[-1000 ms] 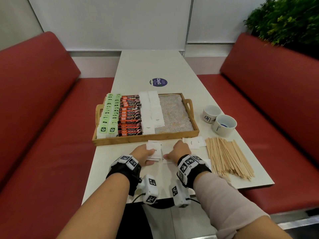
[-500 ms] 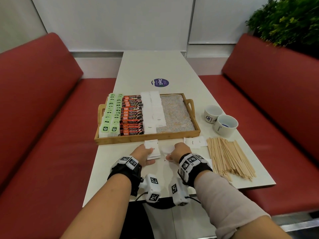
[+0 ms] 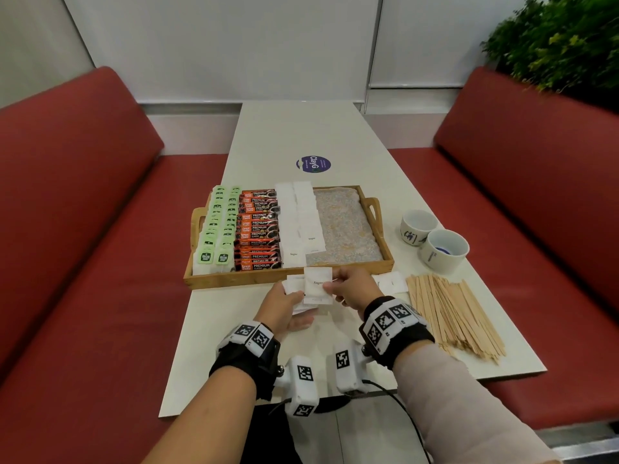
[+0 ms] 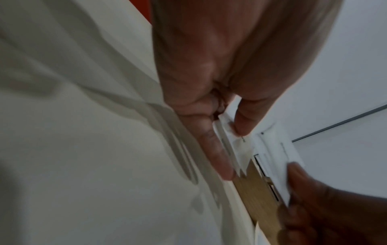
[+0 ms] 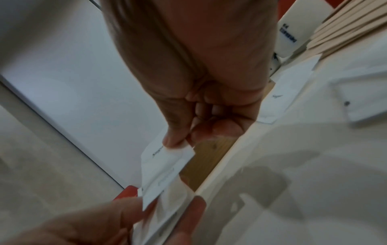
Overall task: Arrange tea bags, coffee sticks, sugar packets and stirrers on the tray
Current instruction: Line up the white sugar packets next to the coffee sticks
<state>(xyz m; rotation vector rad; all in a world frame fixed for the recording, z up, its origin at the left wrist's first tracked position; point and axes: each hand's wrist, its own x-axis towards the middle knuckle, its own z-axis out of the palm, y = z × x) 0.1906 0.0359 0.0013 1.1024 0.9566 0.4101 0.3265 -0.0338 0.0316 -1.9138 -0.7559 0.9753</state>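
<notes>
Two hands, above the table [image 3: 214, 329], just before the wooden tray [image 3: 288, 279]. Left hand [image 3: 284, 306] grips a small stack of sugar packets [image 3: 294, 288]; right hand [image 3: 355, 286] pinches one sugar packet [image 3: 317, 282] by its edge. Tray holds rows: tea bags [image 3: 217, 226], coffee sticks [image 3: 258, 229], sugar [image 3: 301, 222]. Stirrers [image 3: 452, 313] lie heaped on the table, right.

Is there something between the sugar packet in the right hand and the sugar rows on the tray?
Only the tray's near wooden wall lies between. The right hand pinches the sugar packet above the table, just before that wall; lifted over it, the path to the sugar rows looks free.
</notes>
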